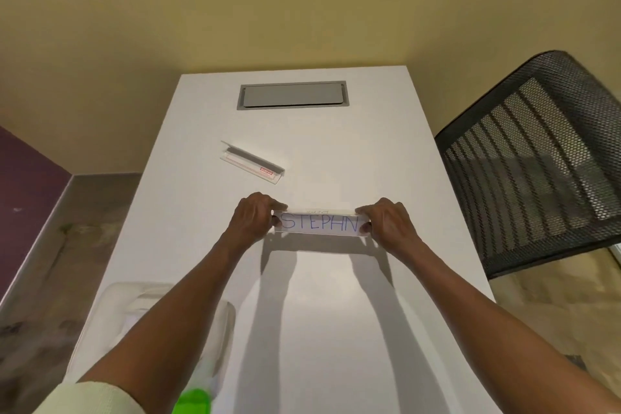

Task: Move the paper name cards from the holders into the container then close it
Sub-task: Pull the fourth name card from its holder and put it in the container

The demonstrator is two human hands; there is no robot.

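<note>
A clear plastic holder with a white paper name card [319,223] lettered in blue stands near the middle of the white table [336,312]. My left hand [252,217] pinches its left end and my right hand [386,222] pinches its right end. A second clear holder [252,162] lies flat farther back on the left, with a red label at one end. A clear plastic container [141,309] sits at the table's near left, partly hidden under my left forearm, and something green [195,402] shows beside it at the bottom edge.
A grey hatch [291,95] is set into the table's far end. A black mesh chair [537,158] stands close to the table's right side. The floor drops away on the left, and a yellow wall rises behind the table.
</note>
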